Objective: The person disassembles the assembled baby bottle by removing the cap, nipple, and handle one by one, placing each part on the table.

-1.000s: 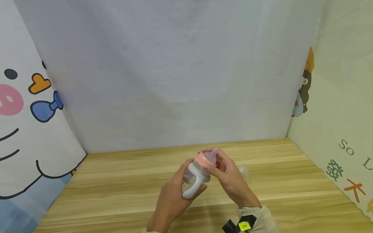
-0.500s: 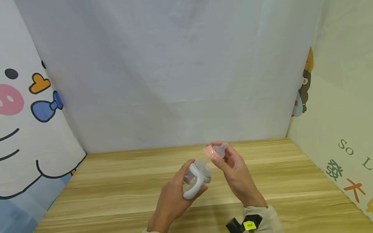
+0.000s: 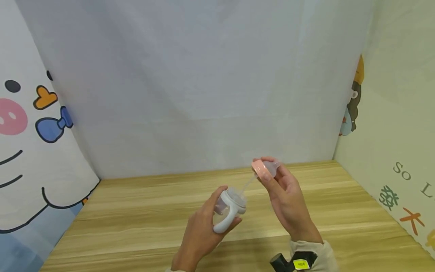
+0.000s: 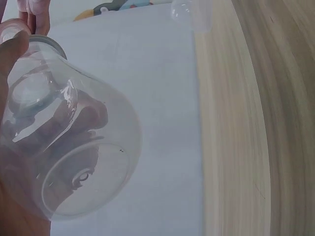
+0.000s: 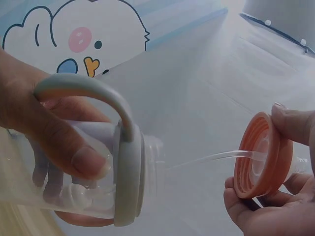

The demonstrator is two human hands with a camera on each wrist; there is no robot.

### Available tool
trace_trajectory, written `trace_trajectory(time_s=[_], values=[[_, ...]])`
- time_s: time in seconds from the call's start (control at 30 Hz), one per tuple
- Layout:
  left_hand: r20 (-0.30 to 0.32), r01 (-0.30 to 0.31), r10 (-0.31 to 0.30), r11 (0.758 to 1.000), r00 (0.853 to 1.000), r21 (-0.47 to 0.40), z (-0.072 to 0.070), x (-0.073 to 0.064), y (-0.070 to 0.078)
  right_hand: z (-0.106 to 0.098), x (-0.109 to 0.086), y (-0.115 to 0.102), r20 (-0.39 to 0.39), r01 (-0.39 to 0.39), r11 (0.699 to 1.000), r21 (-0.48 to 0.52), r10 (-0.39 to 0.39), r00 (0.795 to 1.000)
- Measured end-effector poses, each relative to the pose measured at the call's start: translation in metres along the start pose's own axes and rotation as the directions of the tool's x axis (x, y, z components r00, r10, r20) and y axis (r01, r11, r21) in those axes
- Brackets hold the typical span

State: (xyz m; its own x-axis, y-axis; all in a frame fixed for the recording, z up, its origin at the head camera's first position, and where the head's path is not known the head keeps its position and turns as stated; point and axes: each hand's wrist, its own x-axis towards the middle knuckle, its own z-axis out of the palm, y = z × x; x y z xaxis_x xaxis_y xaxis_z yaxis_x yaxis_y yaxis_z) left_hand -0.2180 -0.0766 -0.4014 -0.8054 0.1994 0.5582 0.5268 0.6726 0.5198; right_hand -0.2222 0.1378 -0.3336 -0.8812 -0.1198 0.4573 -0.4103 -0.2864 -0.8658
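My left hand [image 3: 200, 230] grips a clear baby bottle [image 3: 221, 208] fitted with a pale grey handle [image 5: 129, 172]. The bottle is tilted, its uncovered neck [image 5: 155, 164] towards the right hand. Thumb and fingers of my right hand [image 3: 290, 202] pinch a pink screw collar [image 3: 260, 169] with a clear teat [image 3: 272, 166] in it. Between collar and bottle, which are apart, stretches a thin clear straw [image 5: 206, 156]; its lower end reaches into the bottle, where a round straw weight [image 5: 78, 196] shows in the right wrist view. In the left wrist view the bottle's base [image 4: 88, 182] faces the camera.
Both hands are above a wood-grain table [image 3: 142, 211]. A clear domed cap [image 4: 191, 14] appears at the top of the left wrist view. A pale cloth [image 3: 210, 94] hangs behind the table, with cartoon-printed cloths [image 3: 20, 158] at the sides.
My right hand has lifted the collar and teat off the bottle neck, moving up and right, and the straw has come partly out. The left hand and bottle have barely moved.
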Motion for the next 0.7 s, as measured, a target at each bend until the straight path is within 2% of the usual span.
trace_trajectory(time_s=[0.13, 0.33, 0.53, 0.7], values=[[0.014, 0.005, -0.005, 1.000, 1.000, -0.007, 0.000, 0.001, 0.000, 0.001, -0.001, -0.007, -0.030, 0.035, 0.999, 0.022, -0.034, 0.999], [0.028, 0.015, -0.015, 1.000, 0.999, -0.012, 0.000, 0.001, 0.000, -0.001, -0.004, -0.016, -0.031, 0.091, 0.995, 0.050, -0.090, 0.995], [0.031, 0.025, -0.025, 1.000, 0.999, -0.009, 0.001, 0.001, 0.000, -0.002, -0.006, -0.023, -0.035, 0.169, 0.980, 0.104, -0.167, 0.985], [0.044, 0.031, -0.030, 0.999, 0.999, -0.011, 0.001, 0.001, -0.001, -0.001, -0.007, -0.027, -0.045, 0.205, 0.968, 0.146, -0.200, 0.979]])
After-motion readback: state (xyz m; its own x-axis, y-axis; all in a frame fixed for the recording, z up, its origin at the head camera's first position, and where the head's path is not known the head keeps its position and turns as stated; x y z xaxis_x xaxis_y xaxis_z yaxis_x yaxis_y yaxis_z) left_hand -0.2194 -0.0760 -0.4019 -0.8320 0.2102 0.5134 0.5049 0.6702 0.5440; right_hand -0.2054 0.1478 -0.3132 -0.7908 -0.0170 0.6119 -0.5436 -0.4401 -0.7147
